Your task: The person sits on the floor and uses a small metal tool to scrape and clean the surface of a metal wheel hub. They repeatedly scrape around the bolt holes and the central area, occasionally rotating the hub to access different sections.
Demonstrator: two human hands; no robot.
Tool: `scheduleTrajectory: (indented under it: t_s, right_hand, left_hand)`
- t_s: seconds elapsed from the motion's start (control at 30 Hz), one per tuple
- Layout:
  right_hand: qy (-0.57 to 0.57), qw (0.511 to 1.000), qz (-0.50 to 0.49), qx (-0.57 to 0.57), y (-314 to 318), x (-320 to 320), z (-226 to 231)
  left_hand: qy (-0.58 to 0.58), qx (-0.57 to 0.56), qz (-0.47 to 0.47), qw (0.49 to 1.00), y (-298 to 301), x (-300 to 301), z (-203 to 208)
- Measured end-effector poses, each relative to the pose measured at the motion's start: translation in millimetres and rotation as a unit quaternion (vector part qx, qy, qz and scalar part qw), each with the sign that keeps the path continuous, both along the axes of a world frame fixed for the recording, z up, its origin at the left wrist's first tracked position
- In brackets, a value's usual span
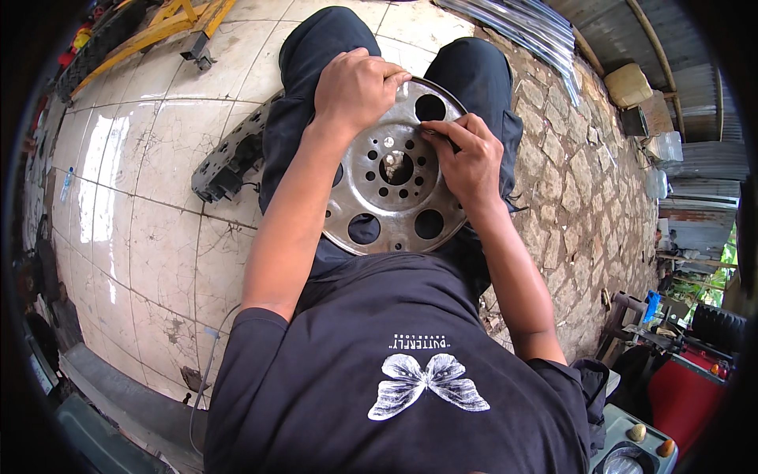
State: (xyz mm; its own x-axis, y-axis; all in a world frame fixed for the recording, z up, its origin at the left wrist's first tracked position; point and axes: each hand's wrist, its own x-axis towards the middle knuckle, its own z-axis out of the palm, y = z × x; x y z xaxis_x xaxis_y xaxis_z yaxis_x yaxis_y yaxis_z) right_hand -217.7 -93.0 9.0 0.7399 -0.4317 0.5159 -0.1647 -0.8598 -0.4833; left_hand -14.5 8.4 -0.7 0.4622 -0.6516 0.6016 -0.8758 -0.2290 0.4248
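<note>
Metal disc [397,212] rests on my lap over dark trousers [476,71], between and below my hands. Holed face points up at me; it's round, so equally long every way. My left hand [354,93] is curled at the far rim; pinch hidden, can't tell. My right hand [472,158] has bent fingers over the face; can't tell if they're pinching anything.

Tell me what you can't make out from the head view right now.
All in the head view:
Underside of the disc: hidden by its upper face.
Anything in the right hand's grip: covered by its own fingers.
Most fingertips of the left hand: behind the hand itself.
Yellow frame: cut off by the top edge.
</note>
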Motion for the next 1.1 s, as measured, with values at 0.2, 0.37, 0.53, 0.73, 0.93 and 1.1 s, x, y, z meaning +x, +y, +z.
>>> scheduleTrajectory:
  t_s: [0.2,0.37,0.53,0.73,0.93,1.1]
  right_hand:
    - [-0.006,0.999,0.035,-0.020,1.3,26.3,1.9]
    - [0.019,1.000,0.003,0.010,6.7,-4.5,-1.7]
    - [-0.017,0.999,0.002,0.028,5.7,10.6,-1.6]
    - [0.009,0.999,-0.034,0.005,5.2,-6.7,0.5]
    - [-0.001,1.000,0.011,0.010,2.0,37.6,7.5]
    - [0.024,0.999,0.012,0.021,-2.6,18.6,11.1]
  left_hand:
    - [0.014,0.016,-0.007,1.000,0.4,3.9,2.3]
    - [0.016,0.012,-0.004,1.000,1.2,1.0,2.4]
    - [0.021,-0.002,-0.013,1.000,0.1,3.9,3.3]
    - [0.015,-0.005,-0.012,1.000,-0.3,2.4,0.5]
    - [0.015,0.001,-0.009,1.000,-0.2,2.5,0.8]
    - [0.002,-0.003,-0.007,1.000,3.2,2.1,-1.7]
